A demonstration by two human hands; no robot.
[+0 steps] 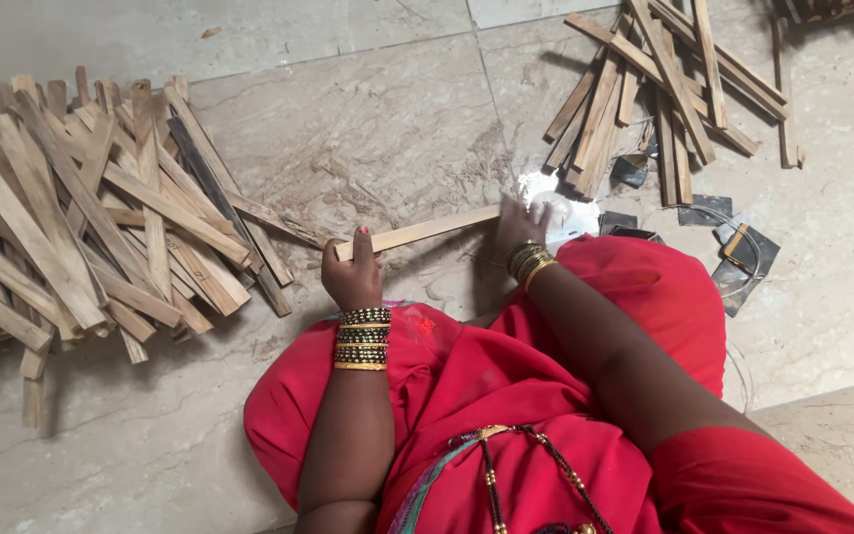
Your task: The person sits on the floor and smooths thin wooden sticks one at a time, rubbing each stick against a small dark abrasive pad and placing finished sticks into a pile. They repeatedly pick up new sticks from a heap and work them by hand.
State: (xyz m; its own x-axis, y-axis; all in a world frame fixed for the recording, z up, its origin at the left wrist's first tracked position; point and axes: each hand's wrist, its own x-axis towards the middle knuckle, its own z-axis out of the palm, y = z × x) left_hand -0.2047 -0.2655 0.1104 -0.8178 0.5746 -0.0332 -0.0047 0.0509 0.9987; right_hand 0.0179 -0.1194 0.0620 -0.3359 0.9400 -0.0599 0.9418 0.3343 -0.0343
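A thin pale wooden strip (429, 229) lies almost level just above the marble floor in front of my knees. My left hand (352, 275) grips its left end, thumb on top. My right hand (518, 225) is closed over its right end, blurred, with something whitish under the fingers that I cannot make out. Both wrists carry stacked bangles. My red garment (585, 396) fills the lower middle of the view.
A big heap of wooden strips (81, 227) lies on the floor at the left. A smaller crossed pile of strips (659, 89) sits at the upper right. Dark square sheets (743, 259) and a white scrap (577, 213) lie by my right knee.
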